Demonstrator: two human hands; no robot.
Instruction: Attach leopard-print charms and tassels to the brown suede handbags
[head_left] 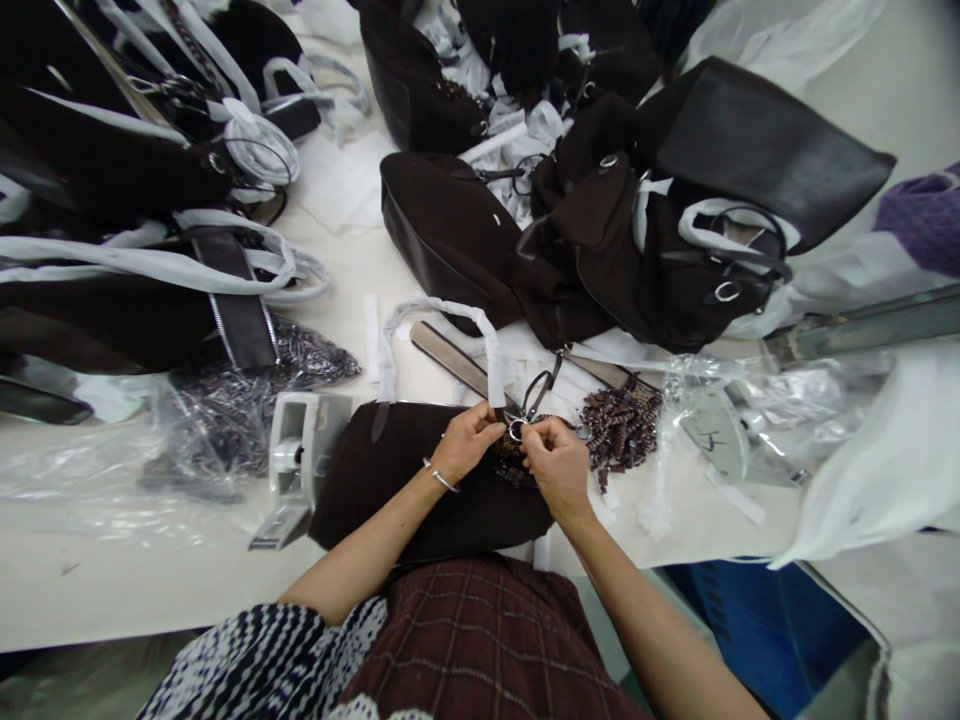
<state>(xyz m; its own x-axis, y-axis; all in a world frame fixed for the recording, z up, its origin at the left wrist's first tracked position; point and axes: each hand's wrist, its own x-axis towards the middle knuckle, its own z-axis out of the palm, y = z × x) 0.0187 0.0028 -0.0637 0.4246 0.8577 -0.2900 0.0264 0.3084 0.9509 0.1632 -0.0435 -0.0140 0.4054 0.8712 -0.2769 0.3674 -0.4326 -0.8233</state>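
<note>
A dark brown handbag (382,500) lies at the table's front edge, its handle (436,306) wrapped in white material and arched up behind it. At the bag's upper side, my left hand (469,442) pinches beside the foot of the handle; its fingertips partly hide what they grip. My right hand (559,468) is closed on a metal ring (516,430) just right of the left fingers. A thin dark strap (541,390) loops up behind the ring. Right of my right hand lies a heap of small dark brown pieces (619,425).
More dark bags (457,240) are piled at the back, stuffed with white paper. Further bags with wrapped handles (150,265) lie left. A grey metal device (292,460) stands beside the handbag. Clear plastic bags (217,430) lie left; white plastic (870,460) hangs at the right edge.
</note>
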